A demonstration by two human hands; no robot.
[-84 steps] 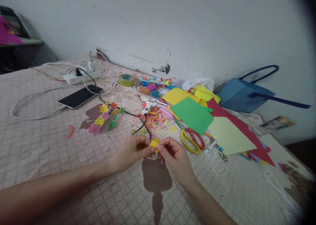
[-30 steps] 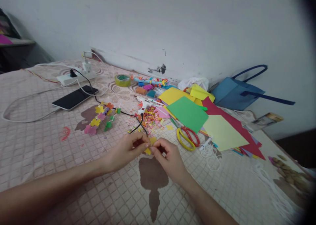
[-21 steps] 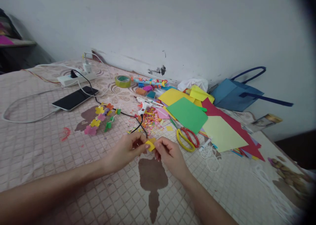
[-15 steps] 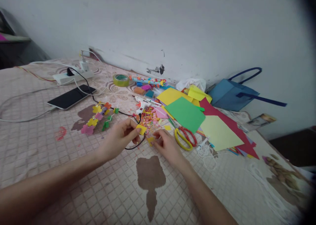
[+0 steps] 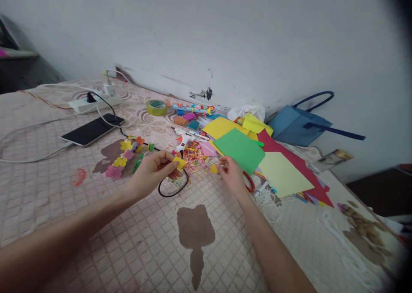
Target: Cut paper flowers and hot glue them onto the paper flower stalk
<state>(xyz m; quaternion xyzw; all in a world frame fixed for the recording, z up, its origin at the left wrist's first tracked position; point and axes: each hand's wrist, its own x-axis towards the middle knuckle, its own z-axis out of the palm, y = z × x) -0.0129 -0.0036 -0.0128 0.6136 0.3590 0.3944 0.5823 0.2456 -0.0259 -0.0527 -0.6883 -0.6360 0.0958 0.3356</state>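
Observation:
My left hand (image 5: 154, 170) is closed, pinching a small square of yellow paper (image 5: 179, 162) between thumb and fingers, above a loop of black cord (image 5: 172, 195). To the right, my right hand (image 5: 230, 175) has its fingertips drawn together at a smaller yellow paper piece (image 5: 214, 169). Scissors with a red handle (image 5: 249, 182) lie partly hidden beneath that hand. Just beyond both hands, a white glue gun (image 5: 184, 141) rests beside a heap of colourful paper scraps (image 5: 195, 155).
Left of my hands lie paper flowers (image 5: 120, 161), a phone (image 5: 93, 129) and a power strip (image 5: 96, 104). A tape roll (image 5: 156, 107) is farther back. Green paper (image 5: 240, 150), other coloured sheets and white string (image 5: 267, 198) spread to the right. A blue bag (image 5: 299, 123) leans by the wall.
My right hand has moved right and slightly away, over the scissors, covering their yellow handle. The yellow piece formerly near the left hand is gone from that spot. My left hand keeps its yellow square.

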